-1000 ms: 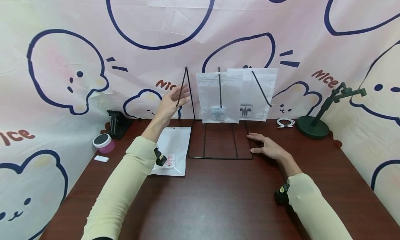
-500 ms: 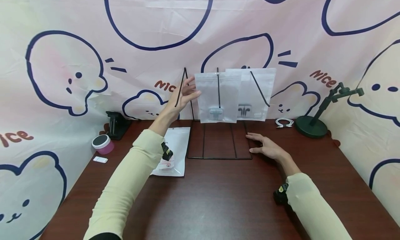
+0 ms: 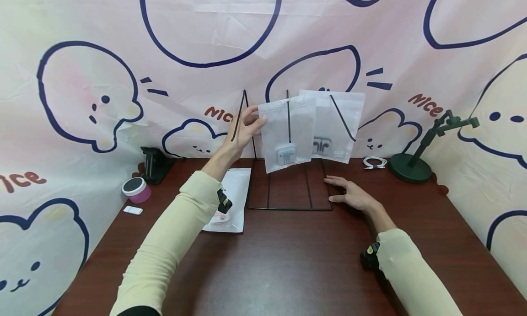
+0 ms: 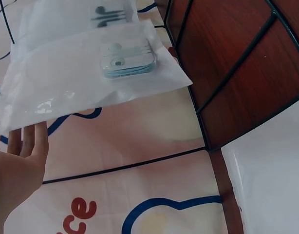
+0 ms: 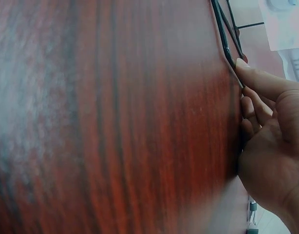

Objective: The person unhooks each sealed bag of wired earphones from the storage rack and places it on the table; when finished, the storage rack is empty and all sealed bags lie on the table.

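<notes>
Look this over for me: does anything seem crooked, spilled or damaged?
The translucent white plastic pouch pinched by the left hand hangs askew on its black wire hook: its bottom edge slopes, probably because of that grip. I see no spill or damage.

Got "Nice" in brown-red lettering [image 3: 428, 105] on the backdrop cloth [image 3: 206, 85], head view: whole around 2:30, again near 10, cut to "ice" at 9. Can't make out the pale patch [image 3: 338, 152] on the bag [image 3: 336, 132] toward 3.
</notes>
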### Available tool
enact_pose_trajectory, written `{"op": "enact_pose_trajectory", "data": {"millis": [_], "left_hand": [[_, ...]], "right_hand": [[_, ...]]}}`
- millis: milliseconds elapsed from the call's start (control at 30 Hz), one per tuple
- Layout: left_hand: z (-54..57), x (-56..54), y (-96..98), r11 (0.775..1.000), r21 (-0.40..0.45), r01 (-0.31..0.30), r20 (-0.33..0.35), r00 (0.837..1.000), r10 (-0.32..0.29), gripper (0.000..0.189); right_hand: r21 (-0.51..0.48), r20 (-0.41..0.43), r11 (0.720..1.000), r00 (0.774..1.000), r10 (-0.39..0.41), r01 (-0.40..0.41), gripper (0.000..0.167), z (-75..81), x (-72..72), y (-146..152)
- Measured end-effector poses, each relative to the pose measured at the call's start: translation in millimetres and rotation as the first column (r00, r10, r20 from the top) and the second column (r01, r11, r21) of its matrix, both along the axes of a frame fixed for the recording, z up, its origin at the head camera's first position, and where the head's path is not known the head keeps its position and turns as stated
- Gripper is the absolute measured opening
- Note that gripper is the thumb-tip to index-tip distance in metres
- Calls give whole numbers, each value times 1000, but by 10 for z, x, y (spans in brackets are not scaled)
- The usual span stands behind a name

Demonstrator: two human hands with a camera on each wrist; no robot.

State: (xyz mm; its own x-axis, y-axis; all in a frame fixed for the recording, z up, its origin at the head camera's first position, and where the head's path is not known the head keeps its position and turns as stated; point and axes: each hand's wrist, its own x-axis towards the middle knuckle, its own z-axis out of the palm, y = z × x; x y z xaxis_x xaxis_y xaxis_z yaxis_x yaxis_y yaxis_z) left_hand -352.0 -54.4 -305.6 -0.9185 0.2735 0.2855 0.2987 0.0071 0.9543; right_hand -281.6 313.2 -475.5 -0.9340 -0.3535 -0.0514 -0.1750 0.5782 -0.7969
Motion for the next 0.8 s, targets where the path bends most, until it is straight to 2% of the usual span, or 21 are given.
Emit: {"op": "enact_pose_trajectory", "data": {"millis": [133,400,567,800], "left_hand": [[-26,42,14,1000,19,18,4,1000,-18,38],[-77,216,-57,999,20,35,-5,999,-35,38],[-117,359,-103,999,17,46,-5,999,-46,38],[-168,592,-136,997,43,59,52,997,-61,37]], "right_hand": [[3,-5,1000,1000,-2,2,65,-8,1,-2],[17,-6,1000,1000,-6,6,65,51,23,-27],[18,-2,1000,1000,-7,7,65,67,38,-37],[23,0,1000,1000,-13,13,65,48,42,-38]]}}
